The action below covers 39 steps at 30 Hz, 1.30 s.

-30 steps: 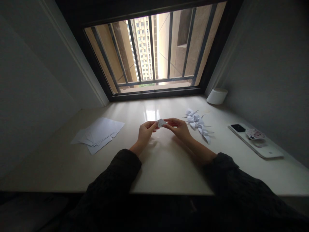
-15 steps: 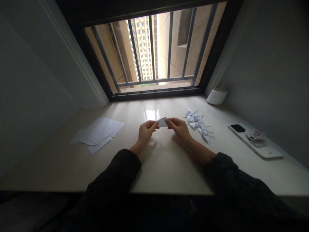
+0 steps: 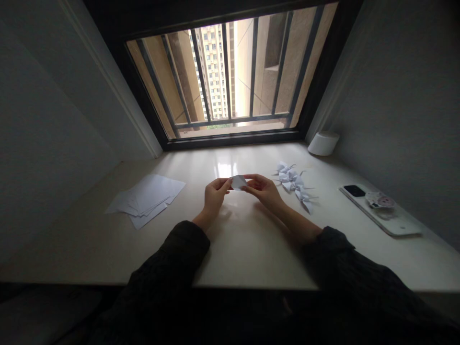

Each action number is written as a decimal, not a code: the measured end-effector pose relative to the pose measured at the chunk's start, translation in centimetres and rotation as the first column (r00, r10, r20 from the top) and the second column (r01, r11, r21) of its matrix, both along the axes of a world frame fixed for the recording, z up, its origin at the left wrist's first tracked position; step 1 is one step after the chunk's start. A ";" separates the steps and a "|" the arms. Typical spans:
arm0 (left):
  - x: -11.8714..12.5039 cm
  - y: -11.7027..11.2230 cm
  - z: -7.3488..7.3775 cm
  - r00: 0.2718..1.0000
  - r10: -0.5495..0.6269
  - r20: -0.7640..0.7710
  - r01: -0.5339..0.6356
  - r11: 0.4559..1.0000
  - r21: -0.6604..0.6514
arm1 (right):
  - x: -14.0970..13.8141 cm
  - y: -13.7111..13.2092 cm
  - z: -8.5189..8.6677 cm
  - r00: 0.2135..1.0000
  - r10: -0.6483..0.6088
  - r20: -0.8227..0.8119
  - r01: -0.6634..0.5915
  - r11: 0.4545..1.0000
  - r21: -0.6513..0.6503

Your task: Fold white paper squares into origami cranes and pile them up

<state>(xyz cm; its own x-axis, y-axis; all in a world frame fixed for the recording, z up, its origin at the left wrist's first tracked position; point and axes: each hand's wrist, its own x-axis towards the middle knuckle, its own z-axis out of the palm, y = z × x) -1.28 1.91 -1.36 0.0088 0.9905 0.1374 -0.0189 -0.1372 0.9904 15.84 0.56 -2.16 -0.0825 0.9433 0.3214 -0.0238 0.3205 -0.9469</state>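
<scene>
A small folded piece of white paper (image 3: 237, 181) is held just above the pale desk (image 3: 244, 239) in front of the window. My left hand (image 3: 214, 196) pinches its left edge with thumb and fingers closed. My right hand (image 3: 263, 188) pinches its right edge the same way. Both forearms in dark sleeves reach in from the near edge. Right of my right hand lies a cluster of folded white paper cranes (image 3: 294, 184).
A loose stack of white paper sheets (image 3: 147, 199) lies on the left of the desk. A white phone (image 3: 381, 210) with a round sticker-like disc lies at the right. A white cylinder (image 3: 323, 143) stands in the back right corner by the barred window (image 3: 230, 76).
The paper piece has been turned and worked between the fingers; it looked flatter half a second ago and now looks more compact. Both hands stay in almost the same place.
</scene>
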 end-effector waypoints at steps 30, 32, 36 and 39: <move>0.4 -0.3 0.4 0.947 -0.307 0.098 0.294 0.947 0.125 | -0.2 -0.2 0.0 0.993 -0.078 -0.089 0.070 0.993 -0.091; 0.4 -0.3 0.4 0.937 -0.332 0.106 0.316 0.937 0.148 | -0.2 -0.3 0.0 0.994 -0.036 -0.100 0.024 0.993 -0.113; 0.1 -0.2 0.4 0.939 -0.331 0.090 0.315 0.936 0.158 | -0.4 -0.4 0.1 0.991 0.018 -0.130 -0.037 0.989 -0.144; -0.2 0.0 0.5 0.944 -0.325 0.051 0.313 0.936 0.158 | -0.4 -0.4 0.2 0.989 0.012 -0.150 -0.036 0.986 -0.162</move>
<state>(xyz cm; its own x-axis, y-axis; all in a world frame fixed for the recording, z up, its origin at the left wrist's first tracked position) -1.47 1.90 -0.87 0.3049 0.9064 0.2923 -0.1589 -0.2542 0.9540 15.49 0.16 -1.97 -0.0691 0.9824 0.1733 -0.1730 0.1593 -0.9720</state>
